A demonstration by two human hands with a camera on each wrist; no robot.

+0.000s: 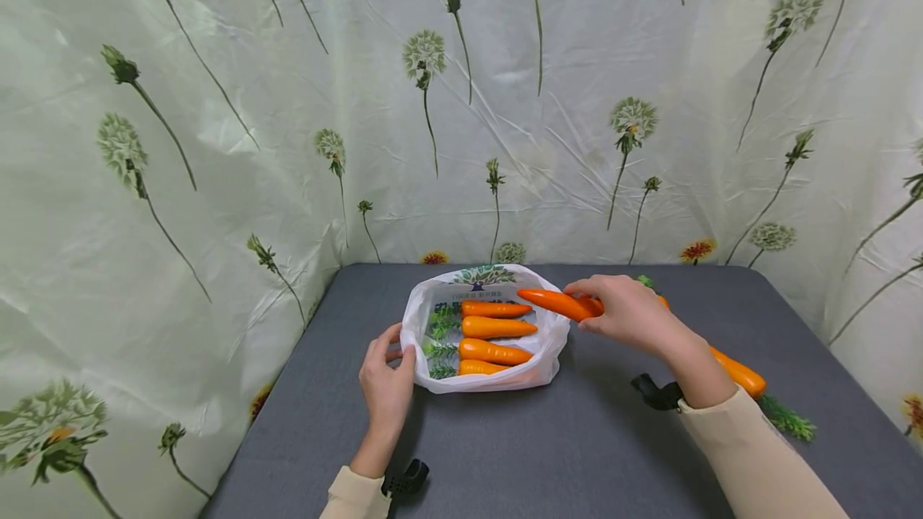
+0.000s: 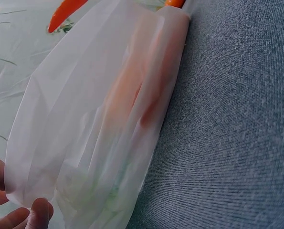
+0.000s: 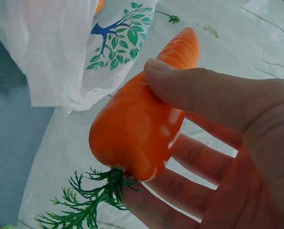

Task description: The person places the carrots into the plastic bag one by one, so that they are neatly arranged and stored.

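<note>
A: Entry. The orange plastic carrot with a green leafy top [image 1: 558, 303] is pinched between thumb and fingers of the right hand [image 1: 629, 312], tip just over the right rim of the white plastic bag with a printed tree [image 1: 485, 275].

B: Bag contents?

A: Four more orange carrots [image 1: 496, 330] lie side by side inside the bag, leaves to its left. One long orange carrot [image 1: 739, 375] lies right of the bag on the grey fabric table [image 1: 548, 447], partly behind the forearm. Judged: four in, one going in, at least one left.

B: Left hand?

A: The left hand [image 1: 388, 384] grips the bag's near-left edge, fingers curled on the film, holding the mouth open.

B: Room?

A: The floral curtain [image 1: 216, 142] stands close behind the bag and left of it; bare table lies in front of the bag and to its right.
</note>
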